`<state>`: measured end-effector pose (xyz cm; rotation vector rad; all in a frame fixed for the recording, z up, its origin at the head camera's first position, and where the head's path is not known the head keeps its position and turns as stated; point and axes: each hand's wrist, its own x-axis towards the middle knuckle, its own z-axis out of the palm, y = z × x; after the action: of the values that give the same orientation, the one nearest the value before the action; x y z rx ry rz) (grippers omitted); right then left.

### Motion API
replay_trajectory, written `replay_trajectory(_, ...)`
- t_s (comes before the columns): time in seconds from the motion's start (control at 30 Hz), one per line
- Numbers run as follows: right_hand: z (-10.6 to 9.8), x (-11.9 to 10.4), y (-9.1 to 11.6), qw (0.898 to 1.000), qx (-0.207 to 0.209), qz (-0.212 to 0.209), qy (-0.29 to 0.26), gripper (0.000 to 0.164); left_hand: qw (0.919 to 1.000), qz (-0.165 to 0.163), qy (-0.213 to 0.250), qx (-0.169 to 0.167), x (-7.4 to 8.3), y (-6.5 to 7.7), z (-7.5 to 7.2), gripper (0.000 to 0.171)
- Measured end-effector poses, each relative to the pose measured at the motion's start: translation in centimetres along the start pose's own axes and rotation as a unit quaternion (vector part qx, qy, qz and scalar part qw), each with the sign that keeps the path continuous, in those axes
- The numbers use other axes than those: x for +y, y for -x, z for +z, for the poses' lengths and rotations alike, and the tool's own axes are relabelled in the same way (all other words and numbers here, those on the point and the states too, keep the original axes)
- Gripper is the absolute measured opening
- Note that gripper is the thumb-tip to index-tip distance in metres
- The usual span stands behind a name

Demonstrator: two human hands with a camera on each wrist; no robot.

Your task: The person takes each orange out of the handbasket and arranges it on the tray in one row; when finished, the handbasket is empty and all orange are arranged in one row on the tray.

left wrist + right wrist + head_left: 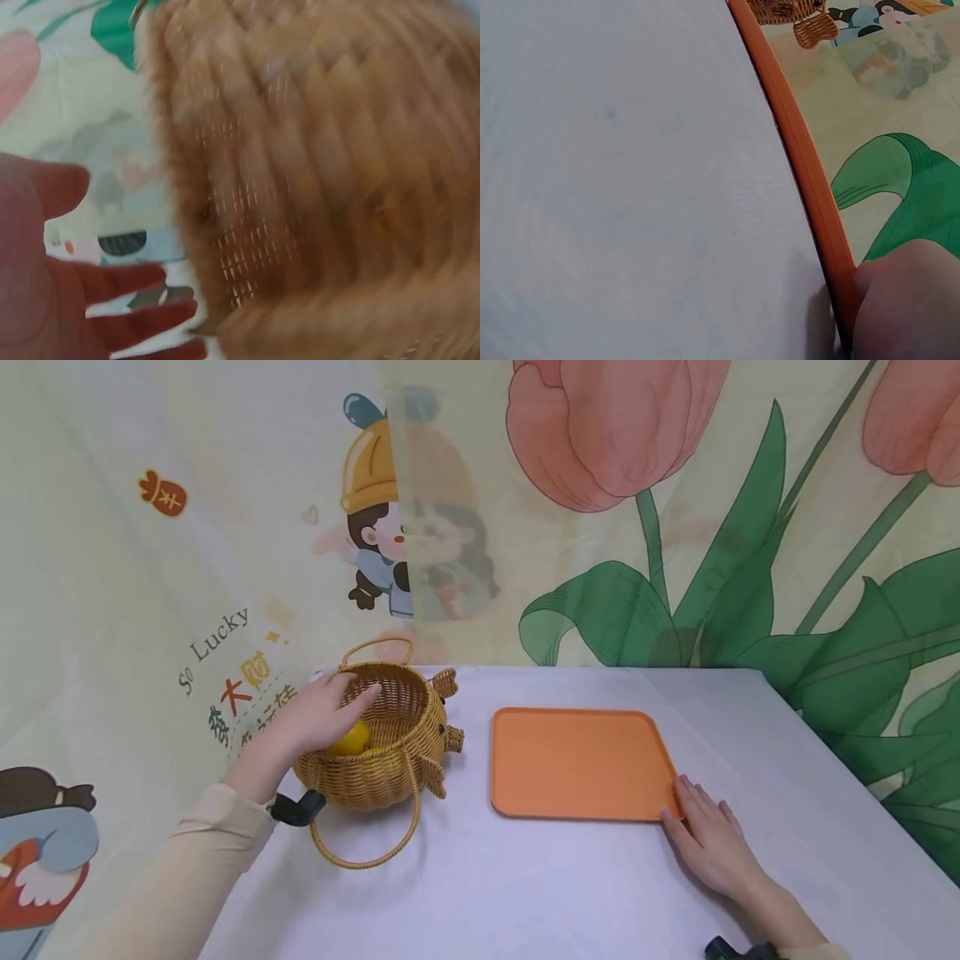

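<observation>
Over the near-left rim of a wicker basket [375,781] shaped like a pig, my left hand [324,706] hovers with its fingers spread. A smooth yellow rounded thing [351,739] lies inside, partly hidden by that hand. The left wrist view shows the hand [82,292] holding nothing beside the blurred basket wall [300,150]. My right hand [716,847] rests at the near right corner of an orange tray [581,764], its fingers extended along the edge. In the right wrist view a fingertip [907,300] touches the tray's rim [802,157].
The basket's front handle [363,864] hangs down onto the white tablecloth [487,893]; the other handle [378,642] stands up at the back. A printed curtain [465,527] with tulips and cartoon figures hangs behind and left of the table.
</observation>
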<state>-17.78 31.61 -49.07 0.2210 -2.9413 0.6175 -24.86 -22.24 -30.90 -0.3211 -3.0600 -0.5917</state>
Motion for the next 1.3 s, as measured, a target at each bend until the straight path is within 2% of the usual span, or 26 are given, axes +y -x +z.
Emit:
replay_trajectory(0.1,-0.1,0.4,0.4,1.0,0.017,-0.008,-0.001,0.069,0.9988,0.022,0.012,-0.042,-0.2,-1.4,-1.2,0.072)
replay_trajectory(0.23,0.0,0.6,0.7,1.0,0.02,-0.003,-0.004,0.067,0.9961,0.023,0.021,-0.083,-0.2,-2.6,-2.1,0.065)
replay_trajectory(0.53,0.7,0.4,1.0,0.999,0.009,0.032,-0.006,0.069,0.9928,0.016,-0.011,-0.118,0.2,-4.4,-2.1,0.063)
replay_trajectory(0.77,1.0,0.3,1.0,0.999,0.012,0.034,-0.006,0.069,0.9903,0.021,-0.015,-0.136,0.8,-5.2,-2.5,0.06)
replay_trajectory(0.9,1.0,0.2,1.0,0.999,0.011,0.036,-0.001,0.069,0.988,0.028,-0.036,-0.147,0.5,-5.8,-2.5,0.057)
replay_trajectory(1.07,0.9,0.0,0.6,0.999,0.011,0.034,0.003,0.069,0.9818,0.007,-0.054,-0.182,-0.3,-6.4,-2.6,0.064)
replay_trajectory(1.2,0.7,-0.1,0.5,0.999,0.014,0.03,0.007,0.068,0.9759,-0.018,-0.029,-0.215,-0.8,-6.7,-2.9,0.07)
replay_trajectory(1.3,0.6,0.0,0.3,0.999,0.019,0.024,0.01,0.067,0.9739,-0.03,-0.006,-0.225,-1.0,-6.9,-2.9,0.069)
